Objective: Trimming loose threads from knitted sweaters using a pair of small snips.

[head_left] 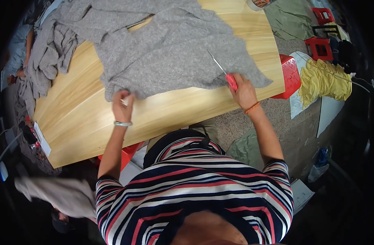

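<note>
A grey knitted garment (170,49) lies spread and wrinkled over the wood-grain table (80,122). My right hand (245,94), at the garment's near right edge, is closed round the red handle of a thin metal-shafted tool (220,65). Its shaft points away and to the left over the knit; I cannot tell the exact kind of tool. By the near left corner of the garment is my left hand (123,105), its fingers curled together and slightly blurred. Something small and pale shows at these fingers, too unclear to name.
More grey knitwear (52,53) is heaped along the table's left side, with another person's arm (28,45) beyond it. A red stool (290,75) stands against the right edge. Yellow fabric (323,83) lies farther right. A container (258,4) sits at the far edge.
</note>
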A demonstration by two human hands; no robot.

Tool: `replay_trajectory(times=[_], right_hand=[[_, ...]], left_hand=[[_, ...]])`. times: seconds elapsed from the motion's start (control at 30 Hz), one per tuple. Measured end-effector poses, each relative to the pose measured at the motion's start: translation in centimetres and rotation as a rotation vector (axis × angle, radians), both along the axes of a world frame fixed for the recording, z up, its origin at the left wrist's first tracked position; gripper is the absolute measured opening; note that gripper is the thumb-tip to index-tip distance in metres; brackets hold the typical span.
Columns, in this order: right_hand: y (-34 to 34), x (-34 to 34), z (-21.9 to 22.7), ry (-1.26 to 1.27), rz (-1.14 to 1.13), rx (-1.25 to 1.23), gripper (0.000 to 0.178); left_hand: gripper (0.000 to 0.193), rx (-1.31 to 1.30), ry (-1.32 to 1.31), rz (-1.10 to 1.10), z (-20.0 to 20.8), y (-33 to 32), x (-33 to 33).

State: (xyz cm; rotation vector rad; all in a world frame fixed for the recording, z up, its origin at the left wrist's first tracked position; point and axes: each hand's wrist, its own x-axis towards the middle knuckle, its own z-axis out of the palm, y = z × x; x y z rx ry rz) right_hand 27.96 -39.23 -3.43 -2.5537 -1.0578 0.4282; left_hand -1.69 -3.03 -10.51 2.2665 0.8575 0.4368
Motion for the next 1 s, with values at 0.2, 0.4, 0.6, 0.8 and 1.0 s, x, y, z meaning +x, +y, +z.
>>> replay_trajectory(times=[0.2,0.4,0.6,0.8,1.0], right_hand=[[0.0,-1.1,-5.7,-0.087,-0.087,-0.003,0.06],[-0.7,2.5,-6.8,0.014,-0.102,-0.087,0.054],[-2.3,8.1,6.3,0.059,-0.054,0.012,0.05],[1.5,13.2,8.0,-0.3,0.031,0.09,0.042],[4.2,7.0,5.6,-0.068,0.077,0.008,0.035]], left_hand=[[0.031,-0.565,-0.125,0.164,-7.7,-5.3,-0.6],[0.021,-0.884,-0.222,-0.16,3.9,-4.1,3.9],[0.031,-1.131,-0.523,-0.035,17.2,1.7,5.3],[0.02,-1.244,-0.41,0.197,4.8,9.5,11.1],[0.016,-1.379,-0.362,0.503,-3.8,6.1,12.8]])
